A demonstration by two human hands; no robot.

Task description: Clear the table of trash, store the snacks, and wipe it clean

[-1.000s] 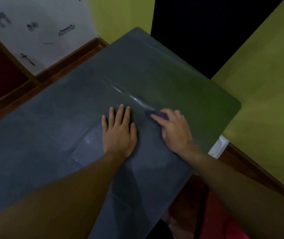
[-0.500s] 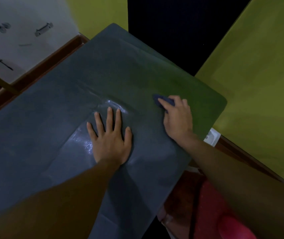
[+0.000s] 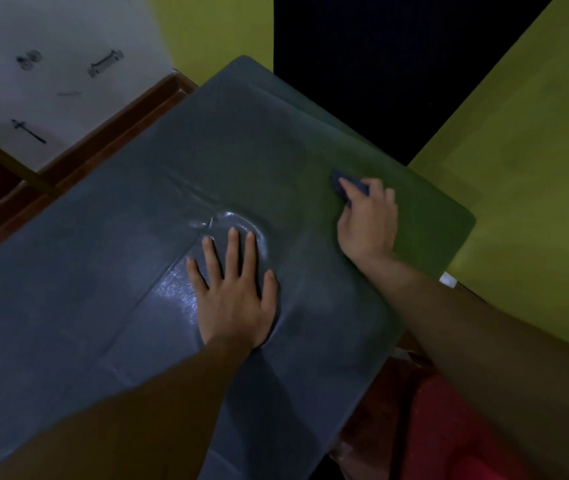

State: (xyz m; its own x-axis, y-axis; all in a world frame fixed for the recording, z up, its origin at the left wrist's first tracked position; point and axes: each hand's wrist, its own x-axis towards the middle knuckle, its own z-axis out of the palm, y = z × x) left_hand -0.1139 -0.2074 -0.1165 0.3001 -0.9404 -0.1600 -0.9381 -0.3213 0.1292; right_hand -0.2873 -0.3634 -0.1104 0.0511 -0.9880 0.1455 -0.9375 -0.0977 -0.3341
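Note:
A grey plastic cover lies over the table (image 3: 110, 258), creased, with a shiny patch near its middle. My left hand (image 3: 233, 292) rests flat on that patch, fingers spread and straight. My right hand (image 3: 368, 220) is further right and back, near the table's right corner, its fingers curled over a small dark blue cloth (image 3: 340, 183) pressed on the surface. Only the cloth's far end shows past my fingers. No trash or snacks are visible on the table.
Yellow-green walls (image 3: 525, 188) stand right of the table, with a dark opening (image 3: 380, 71) behind it. A white panel with small drawings (image 3: 51, 64) and a brown wooden rail (image 3: 110, 133) are at the upper left. Something red (image 3: 449, 431) sits below the table's right edge.
My right hand has slid the blue cloth away from my left hand, toward the table's far right corner. My left hand has stayed flat on the cover.

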